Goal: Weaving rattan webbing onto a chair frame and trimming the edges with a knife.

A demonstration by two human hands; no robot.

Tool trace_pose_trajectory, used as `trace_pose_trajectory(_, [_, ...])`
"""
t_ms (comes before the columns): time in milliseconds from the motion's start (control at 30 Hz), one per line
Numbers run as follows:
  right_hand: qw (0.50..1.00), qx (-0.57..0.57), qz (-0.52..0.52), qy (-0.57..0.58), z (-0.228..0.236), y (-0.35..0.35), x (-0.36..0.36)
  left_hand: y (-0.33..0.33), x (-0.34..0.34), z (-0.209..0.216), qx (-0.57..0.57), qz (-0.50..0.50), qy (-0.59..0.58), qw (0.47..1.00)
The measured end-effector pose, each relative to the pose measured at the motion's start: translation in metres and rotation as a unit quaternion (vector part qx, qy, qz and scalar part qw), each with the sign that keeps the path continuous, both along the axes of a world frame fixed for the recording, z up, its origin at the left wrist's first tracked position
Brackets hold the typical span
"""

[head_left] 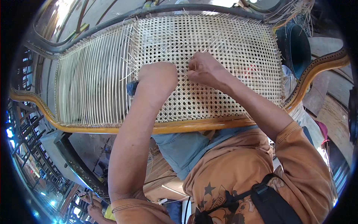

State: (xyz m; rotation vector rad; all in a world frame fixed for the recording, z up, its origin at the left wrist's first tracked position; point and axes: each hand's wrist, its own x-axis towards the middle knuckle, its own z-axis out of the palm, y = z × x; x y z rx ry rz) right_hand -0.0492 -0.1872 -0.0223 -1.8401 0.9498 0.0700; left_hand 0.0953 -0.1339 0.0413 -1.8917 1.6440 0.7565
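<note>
Both hands on cane panel (223, 48): left hand (158, 76) left of right hand (203, 69); bucket (296, 46) right of panel.

Bright sun falls on the place and makes white glare at the top. A dark round tub (296, 46) stands at the upper right, with dry loose straw-like strands (298, 9) above it. Wooden planks (332, 108) lie on the right side. On the left stands a black metal rack (26, 138) (its bars look bent near the edge). Below it sits a dark frame (80, 168), near a wooden floor (160, 168).
</note>
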Motion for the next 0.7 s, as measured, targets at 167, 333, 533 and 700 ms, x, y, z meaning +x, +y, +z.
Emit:
trace_pose_trajectory(167, [0.999,-0.037,0.015,0.007,-0.008,-0.002,0.003,-0.009,-0.007,0.004,0.016,-0.002,0.005,1.000])
trace_pose_trajectory(333, [0.961,-0.093,0.054,-0.253,-0.002,-0.008,0.003,-0.009,-0.001,0.003,0.002,0.025,0.014,1.000])
trace_pose_trajectory(533, [0.994,-0.040,0.094,0.040,0.006,-0.001,-0.001,-0.012,-0.002,0.000,0.027,0.020,0.010,0.999])
trace_pose_trajectory(700, [0.993,-0.026,0.093,0.069,0.008,0.003,0.005,-0.011,0.004,-0.016,0.010,-0.038,0.031,0.999])
